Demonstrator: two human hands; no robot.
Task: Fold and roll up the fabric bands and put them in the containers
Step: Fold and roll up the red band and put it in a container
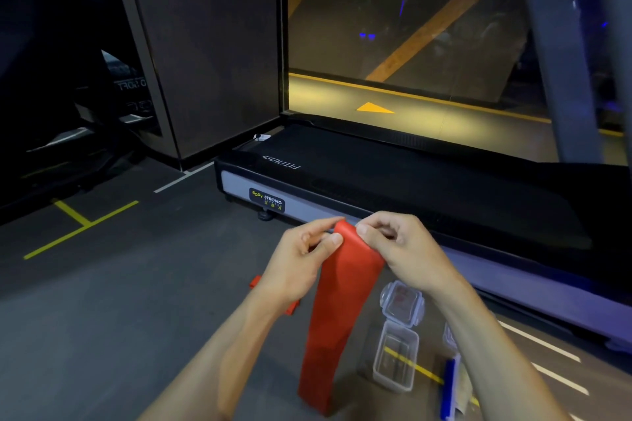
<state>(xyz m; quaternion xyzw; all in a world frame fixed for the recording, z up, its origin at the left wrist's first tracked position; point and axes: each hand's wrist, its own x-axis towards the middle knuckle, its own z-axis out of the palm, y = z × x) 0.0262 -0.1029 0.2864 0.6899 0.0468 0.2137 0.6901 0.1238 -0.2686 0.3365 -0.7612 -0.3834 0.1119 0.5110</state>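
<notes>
- Above the floor, left hand [301, 249] pinches the red band's [338, 311] top edge.
- Band hangs between the forearms, tail trailing low.
- Right hand [400, 249] pinches the same edge.
- Open tub [396, 357] sits on the floor, right of the band.
- Risk: uneven pinches skew the fold, so the roll likely won't fit.

Single head-worn view — forward and down, close over both hands
</notes>
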